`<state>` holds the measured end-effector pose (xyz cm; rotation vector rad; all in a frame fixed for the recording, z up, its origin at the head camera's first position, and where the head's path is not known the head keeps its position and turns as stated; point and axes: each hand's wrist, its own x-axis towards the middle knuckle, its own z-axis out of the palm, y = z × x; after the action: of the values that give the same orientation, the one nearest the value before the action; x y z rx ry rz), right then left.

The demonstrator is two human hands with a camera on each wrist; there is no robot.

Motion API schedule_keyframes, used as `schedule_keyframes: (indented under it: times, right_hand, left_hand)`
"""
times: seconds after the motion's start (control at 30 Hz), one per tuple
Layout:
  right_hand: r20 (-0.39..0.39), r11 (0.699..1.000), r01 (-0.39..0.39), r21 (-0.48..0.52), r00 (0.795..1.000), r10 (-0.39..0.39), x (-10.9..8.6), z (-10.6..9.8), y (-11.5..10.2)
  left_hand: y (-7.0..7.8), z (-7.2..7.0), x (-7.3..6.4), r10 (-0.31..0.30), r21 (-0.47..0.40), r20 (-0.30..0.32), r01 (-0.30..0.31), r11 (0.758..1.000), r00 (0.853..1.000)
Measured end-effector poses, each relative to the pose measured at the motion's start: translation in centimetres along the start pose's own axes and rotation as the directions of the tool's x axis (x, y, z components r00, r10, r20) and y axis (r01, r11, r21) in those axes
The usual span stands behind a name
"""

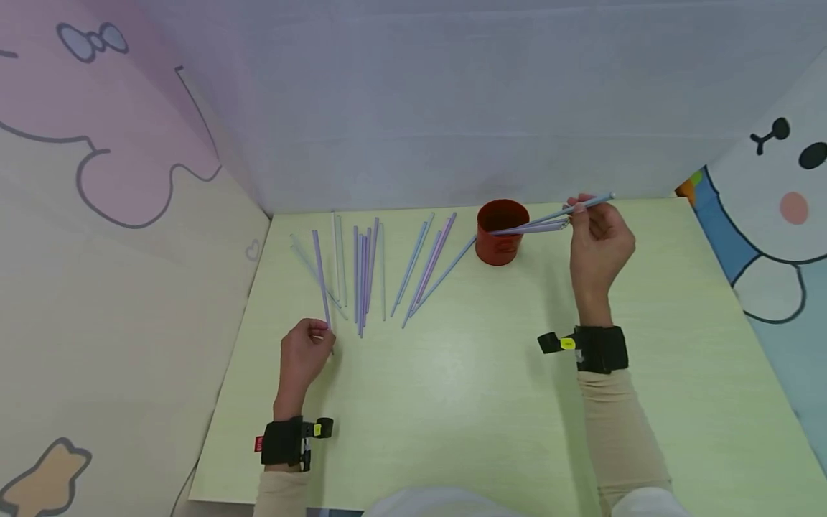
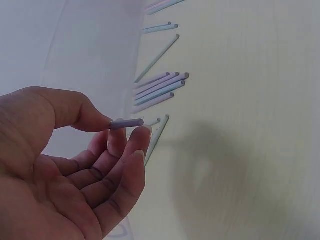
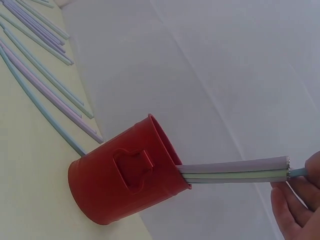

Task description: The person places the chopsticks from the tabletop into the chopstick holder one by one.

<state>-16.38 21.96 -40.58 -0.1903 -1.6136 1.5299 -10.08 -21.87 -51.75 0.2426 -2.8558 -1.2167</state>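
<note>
1. The left hand [image 1: 306,352] has its grip closed on a thin round purple stick [image 1: 321,276]; thumb and fingertips pinch it near its lower end, at the left side of the table.
2. The right hand [image 1: 601,244] is grasping a thin pale blue stick [image 1: 594,202] between thumb and fingers, to the right of a red cylindrical cup [image 1: 499,250]. I cannot tell whether the far end of this stick is inside the cup.
3. The cup stands upright on the pale yellow-green table [image 1: 472,402], near the back edge. A small bundle of purple and pale green sticks [image 3: 230,170] leans out of its mouth toward the right hand.
4. Between the left hand and the cup, loose purple, pale blue and pale green sticks [image 1: 356,273] lie in several groups, some crossing.
5. Each wrist wears a black strap [image 1: 602,350], next to a beige sleeve [image 1: 623,431].
</note>
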Motion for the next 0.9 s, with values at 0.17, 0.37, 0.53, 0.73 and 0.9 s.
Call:
schedule_keyframes:
  times: [0.17, 0.37, 0.53, 0.73, 0.9]
  right_hand:
    - [0.027, 0.999, -0.011, -0.041, 1.000, 0.012, -0.2, 0.0, 0.1]
    - [0.049, 0.997, -0.036, -0.068, 0.998, 0.040, -0.5, -0.2, 0.1]
    - [0.044, 0.993, -0.025, -0.116, 0.999, 0.030, -0.6, -0.4, 0.0]
    - [-0.011, 0.992, -0.001, -0.125, 1.000, 0.000, -1.3, -1.3, -0.8]
    - [-0.051, 0.991, 0.020, -0.131, 0.998, -0.027, -2.5, -2.2, -0.7]
  left_hand:
    - [0.2, 1.1, -0.5, 0.034, -0.020, 0.024, -0.033, 0.999, 0.999]
    - [1.1, 2.6, -0.8, 0.124, -0.057, 0.045, -0.121, 0.991, 0.991]
    - [2.4, 3.9, -1.2, 0.187, -0.093, 0.077, -0.180, 0.979, 0.979]
    - [3.8, 5.1, -1.8, 0.259, -0.085, 0.072, -0.253, 0.964, 0.963]
    - [4.7, 5.9, -2.5, 0.330, -0.075, 0.080, -0.325, 0.943, 0.940]
